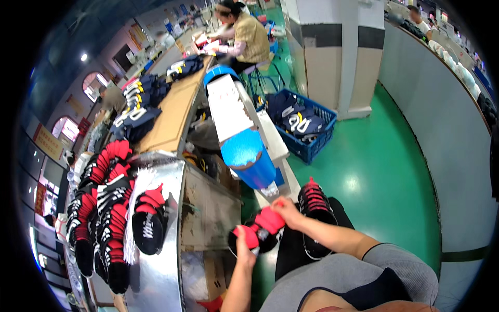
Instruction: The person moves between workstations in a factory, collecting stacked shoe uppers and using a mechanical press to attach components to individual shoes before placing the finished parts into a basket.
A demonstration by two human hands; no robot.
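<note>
A grey short-sleeved shirt (pixel 322 278) fills the lower edge, nearest the camera, with black trousers (pixel 340 214) beyond it. Over the lap, the left hand (pixel 244 245) grips the near end of a red-and-black shoe upper (pixel 270 220), thumb on the red part, while the right hand (pixel 286 210) pinches the red material at its far end; the piece is stretched between them. A second shoe upper (pixel 316 208), black with red cross-strips, lies on the right thigh, partly covered by the right forearm.

Just beyond the hands stands a blue-and-white machine (pixel 248 156), which blocks part of the view of the floor and bench behind it. On the left, a metal-topped bench (pixel 156 283) carries rows of red-and-black uppers (pixel 112 218), a bundle of white cords (pixel 130 229) and, beside that, a single upper (pixel 149 223) near the edge. Farther along, navy pieces (pixel 138 117) are heaped beside bare cardboard (pixel 171 114). A blue crate (pixel 311 151) full of navy pieces sits on the green floor (pixel 374 171), near a pillar (pixel 332 78). Behind the machine, a co-worker (pixel 252 39) sits working.
</note>
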